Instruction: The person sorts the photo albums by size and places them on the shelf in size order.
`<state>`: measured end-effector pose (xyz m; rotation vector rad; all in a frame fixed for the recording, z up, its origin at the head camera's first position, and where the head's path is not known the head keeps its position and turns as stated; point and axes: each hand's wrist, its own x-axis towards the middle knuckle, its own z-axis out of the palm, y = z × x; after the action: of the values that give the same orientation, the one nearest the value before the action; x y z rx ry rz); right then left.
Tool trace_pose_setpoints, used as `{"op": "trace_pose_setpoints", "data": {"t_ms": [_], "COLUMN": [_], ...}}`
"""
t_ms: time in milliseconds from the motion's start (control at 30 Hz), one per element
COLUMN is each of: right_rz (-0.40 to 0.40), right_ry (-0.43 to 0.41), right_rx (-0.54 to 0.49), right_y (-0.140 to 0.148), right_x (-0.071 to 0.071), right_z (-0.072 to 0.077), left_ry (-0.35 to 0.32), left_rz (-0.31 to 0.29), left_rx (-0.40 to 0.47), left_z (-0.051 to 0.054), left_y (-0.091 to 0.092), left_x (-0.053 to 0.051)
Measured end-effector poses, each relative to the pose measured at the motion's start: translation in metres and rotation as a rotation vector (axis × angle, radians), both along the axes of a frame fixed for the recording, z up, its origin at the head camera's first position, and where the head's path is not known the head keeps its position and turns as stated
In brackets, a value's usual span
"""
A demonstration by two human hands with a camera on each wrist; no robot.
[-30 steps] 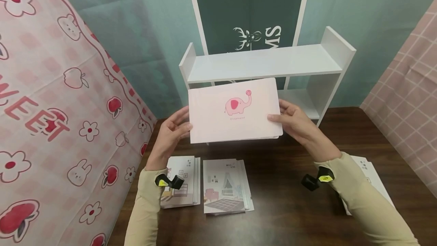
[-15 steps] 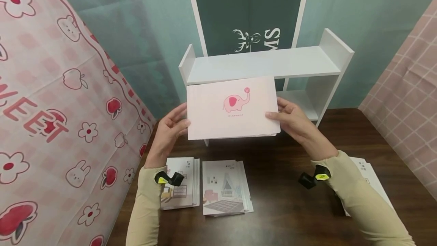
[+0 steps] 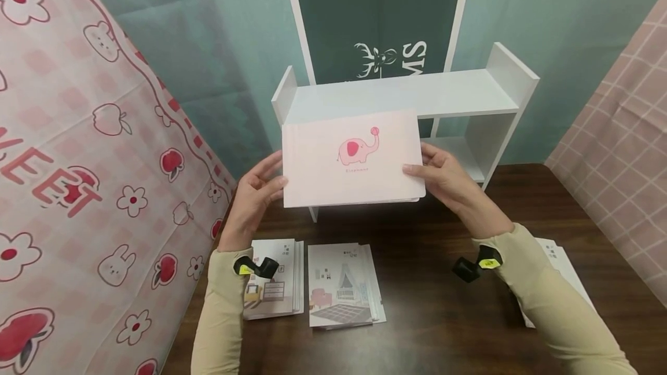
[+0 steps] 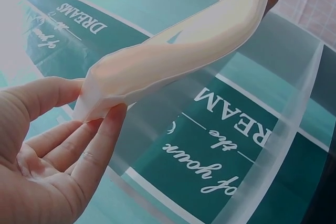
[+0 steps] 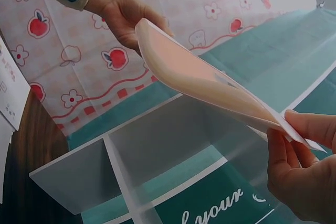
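A wide pale pink book [image 3: 354,184] with an elephant on its cover is held up in front of the white shelf. My left hand [image 3: 253,195] pinches its spine edge, thumb on the cover and fingers behind. At the other end, my right hand [image 3: 443,178] pinches the page-edge side, its thumb lying over the cover. In the left wrist view the book [image 4: 173,61] bends in a gentle curve between both hands. From the right wrist, the loose edges of the book [image 5: 210,82] spread slightly apart near my right fingers.
A white two-tier shelf [image 3: 406,94] stands at the back of the dark wooden table [image 3: 443,328]. Two stacks of illustrated booklets lie front left, a left stack [image 3: 276,300] and a middle stack [image 3: 341,282]. More booklets [image 3: 565,271] lie partly under my right forearm. Patterned cloth [image 3: 130,201] hangs at left.
Both hands have raised the book slightly and shifted it a little left in the head view. Their grip looks the same, and the stacks on the table stay put.
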<state>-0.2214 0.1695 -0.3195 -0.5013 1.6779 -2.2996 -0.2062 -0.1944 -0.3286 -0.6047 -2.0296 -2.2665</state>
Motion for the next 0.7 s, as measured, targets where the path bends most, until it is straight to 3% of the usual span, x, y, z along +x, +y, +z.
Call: {"op": "trace_pose_setpoints", "data": {"t_ms": [700], "right_rz": [-0.012], "right_ry": [0.040], "right_rx": [-0.043], "right_y": [-0.003], "right_x": [-0.003], "right_z": [0.007], "left_ry": [0.014], "left_rz": [0.062], "left_rx": [-0.021], "left_z": [0.012], "left_y": [0.001], "left_x": [-0.004]}}
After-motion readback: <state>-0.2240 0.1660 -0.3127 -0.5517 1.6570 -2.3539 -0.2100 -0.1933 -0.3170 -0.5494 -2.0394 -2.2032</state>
